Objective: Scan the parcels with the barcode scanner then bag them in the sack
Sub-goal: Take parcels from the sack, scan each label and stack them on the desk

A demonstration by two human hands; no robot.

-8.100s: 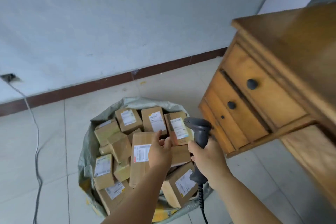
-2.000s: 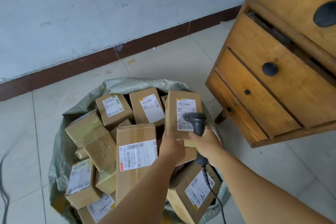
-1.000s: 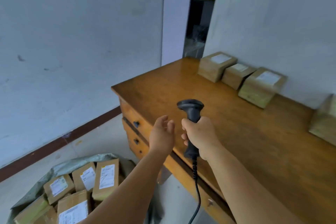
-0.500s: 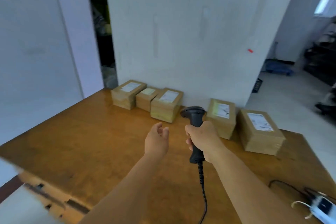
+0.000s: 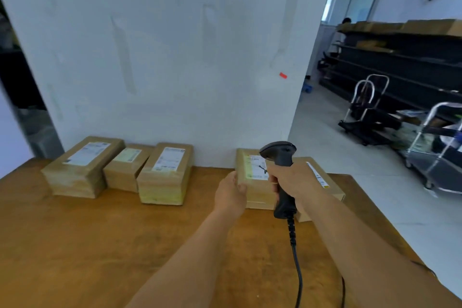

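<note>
- Five parcels are seen on the table [image 5: 100,245], all rectangular cardboard boxes with white printed labels on top, lined up along the wall [image 5: 175,57].
- The fourth parcel [image 5: 252,177] is touched at its left near corner by the left hand [image 5: 231,194]; the fingers are held fairly straight against the box's side, and whether the thumb lies on the top cannot be told.
- The scanner [image 5: 281,177], of matte dark plastic with a rounded head and a pistol-shaped handle, is gripped by the right hand [image 5: 293,182], whose fingers are wrapped around the handle.
- The scanner head is held upright just above the fourth parcel's label, and a black cable [image 5: 297,270] hangs from the handle's base toward the camera.
- The fifth parcel [image 5: 322,182] is largely hidden behind the right hand and forearm.
- Three other parcels [image 5: 165,172] are grouped to the left, well apart from both hands.
- Both forearms are extended forward over the table, which is of smooth, orange-brown wood.
- Dark shelving [image 5: 400,57] and metal carts [image 5: 437,145] are seen on the right, on a pale tiled floor.
</note>
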